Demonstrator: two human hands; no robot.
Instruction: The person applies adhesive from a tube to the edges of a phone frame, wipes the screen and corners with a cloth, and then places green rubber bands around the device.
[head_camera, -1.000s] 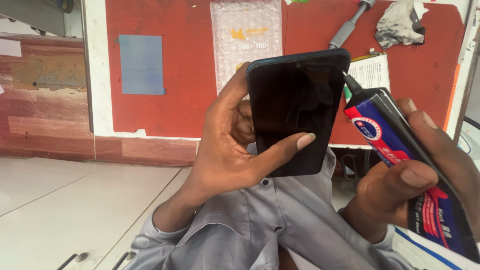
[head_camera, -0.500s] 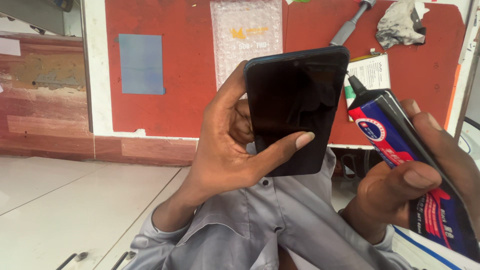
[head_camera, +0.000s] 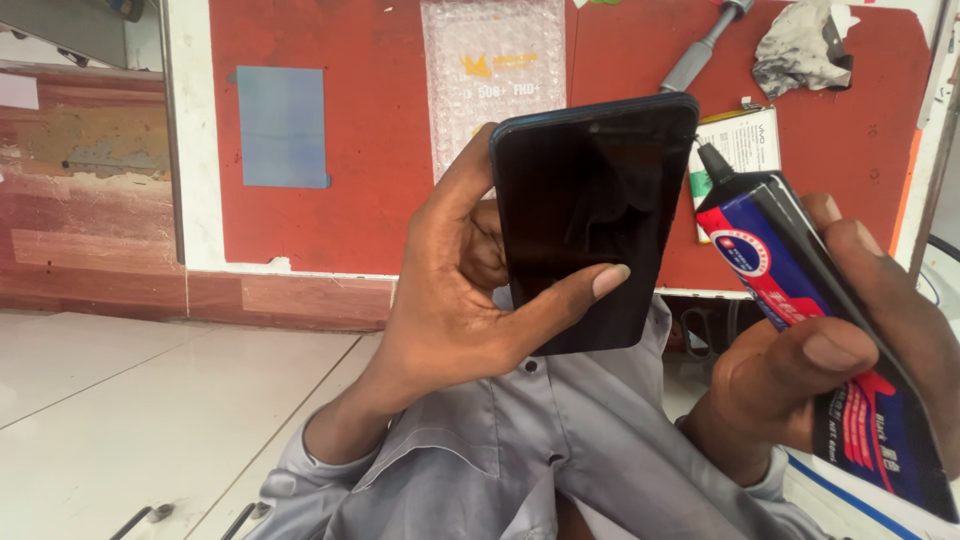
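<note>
The person's left hand (head_camera: 450, 300) held a dark smartphone (head_camera: 592, 215) upright in front of their chest, fingers wrapped behind its back and the thumb (head_camera: 580, 290) laid across the lower part of the black, unlit screen, so the hand was clamped firmly on it. The right hand (head_camera: 850, 340) was closed around a squeeze tube of glue (head_camera: 810, 320), blue and red with a black body, thumb pressed on its front. The tube slanted up to the left, and its thin black nozzle (head_camera: 712, 160) sat right at the phone's upper right edge; I could not tell whether the tip actually touched the frame. Both arms wore grey sleeves, and a grey buttoned shirt (head_camera: 520, 450) filled the space below the hands. Behind the phone stood a red panel (head_camera: 340, 140) with a pale blue rectangle (head_camera: 283, 127) on it to the left, a sheet of bubble wrap (head_camera: 490, 70) just above the phone, and a small white card (head_camera: 745, 145) partly hidden by the nozzle. A metal tool handle (head_camera: 700, 45) and a crumpled grey rag (head_camera: 800, 45) lay near the panel's top right. To the left, pale floor tiles (head_camera: 150, 420) spread out beneath a worn reddish wall (head_camera: 80, 230).
</note>
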